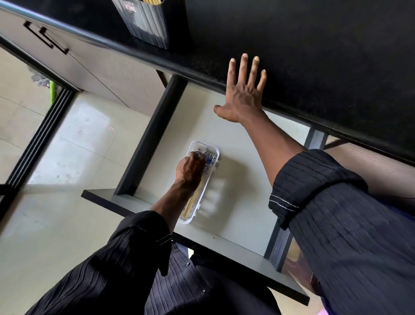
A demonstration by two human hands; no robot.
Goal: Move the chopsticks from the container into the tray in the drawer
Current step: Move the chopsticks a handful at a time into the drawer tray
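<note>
A clear plastic tray [213,150] lies in the open drawer [242,202]. Chopsticks [195,200] with blue-patterned ends lie lengthwise in it. My left hand [190,169] is over the tray with its fingers closed on the chopsticks' patterned ends. My right hand [243,90] rests flat, fingers spread, on the edge of the black counter [314,67] above the drawer. At the top of the view stands a grey ribbed container [148,24] on the counter, with pale chopstick tips [153,1] showing at its mouth.
The drawer has dark side walls [152,132] and a dark front panel [202,245]. Pale cabinet doors with black handles [45,37] sit to the left. A tiled floor [67,146] and a dark sliding-door track [38,139] lie at the far left.
</note>
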